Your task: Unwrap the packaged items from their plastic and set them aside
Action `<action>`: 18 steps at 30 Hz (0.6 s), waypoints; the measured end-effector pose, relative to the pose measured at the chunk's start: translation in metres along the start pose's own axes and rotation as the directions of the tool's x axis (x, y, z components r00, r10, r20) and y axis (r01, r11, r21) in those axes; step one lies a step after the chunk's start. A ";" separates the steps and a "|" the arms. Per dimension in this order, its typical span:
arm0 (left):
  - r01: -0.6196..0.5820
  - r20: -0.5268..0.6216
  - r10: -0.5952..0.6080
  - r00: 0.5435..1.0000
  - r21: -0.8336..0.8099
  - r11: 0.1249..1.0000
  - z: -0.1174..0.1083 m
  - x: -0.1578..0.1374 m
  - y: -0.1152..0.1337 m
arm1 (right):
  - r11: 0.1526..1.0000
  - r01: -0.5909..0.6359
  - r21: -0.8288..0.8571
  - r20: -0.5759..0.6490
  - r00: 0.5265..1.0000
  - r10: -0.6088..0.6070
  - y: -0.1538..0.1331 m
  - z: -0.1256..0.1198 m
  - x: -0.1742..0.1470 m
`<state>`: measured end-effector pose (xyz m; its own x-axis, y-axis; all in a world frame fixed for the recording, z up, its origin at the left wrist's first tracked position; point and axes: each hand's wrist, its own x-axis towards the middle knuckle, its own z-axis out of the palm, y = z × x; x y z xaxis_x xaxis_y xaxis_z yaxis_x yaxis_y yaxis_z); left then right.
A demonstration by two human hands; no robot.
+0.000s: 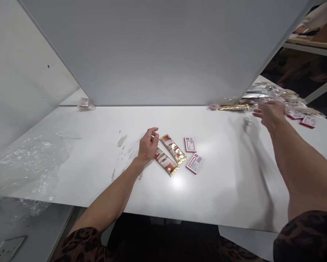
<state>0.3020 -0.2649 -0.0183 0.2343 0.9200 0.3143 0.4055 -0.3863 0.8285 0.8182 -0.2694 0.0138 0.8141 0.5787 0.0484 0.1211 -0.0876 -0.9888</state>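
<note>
My left hand (pixel 148 145) rests at the middle of the white table, fingers loosely curled and index finger reaching forward. It touches or lies just over the upper end of a brown-and-gold sachet (pixel 166 163). A second such sachet (pixel 174 148) lies beside it, slanted the same way. To their right are two small flat white boxes with red edges, one farther back (pixel 190 145) and one nearer (pixel 194 163). At the right my right hand (pixel 272 112) is stretched out by a heap of clear-wrapped packets (pixel 282 96); its fingers are apart, and nothing shows in them.
Crumpled clear plastic (pixel 32 167) spreads over the left side. A grey panel (pixel 152 54) stands across the back. At its foot are a small wrapped packet (pixel 85 104) and a gold stick packet (pixel 233 107). More red-edged boxes (pixel 307 122) lie at the far right.
</note>
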 end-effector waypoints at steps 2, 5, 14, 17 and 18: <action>-0.005 -0.002 0.005 1.000 0.062 0.998 0.001 0.000 0.002 | 0.996 -0.058 -0.074 -0.127 0.991 0.049 0.003 0.009 -0.042; -0.035 0.006 0.035 0.999 0.165 0.986 0.003 0.002 0.004 | 0.986 0.029 -0.164 0.020 0.999 -0.027 0.001 0.015 -0.113; -0.048 0.175 0.002 0.984 0.259 0.965 0.007 0.005 -0.001 | 0.796 0.463 -0.390 0.680 0.728 -0.091 -0.023 0.068 -0.250; -0.056 0.185 0.012 0.983 0.236 0.970 0.006 0.006 -0.005 | 0.646 0.557 -0.522 0.722 0.692 -0.012 -0.031 0.095 -0.264; -0.057 0.185 0.013 0.983 0.233 0.971 0.006 0.006 -0.006 | 0.592 0.561 -0.579 0.704 0.710 0.017 -0.032 0.101 -0.267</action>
<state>0.3065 -0.2573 -0.0248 0.3991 0.8865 0.2341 0.5860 -0.4430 0.6785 0.5393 -0.3390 0.0187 0.1798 0.9803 -0.0821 0.8571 -0.1971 -0.4759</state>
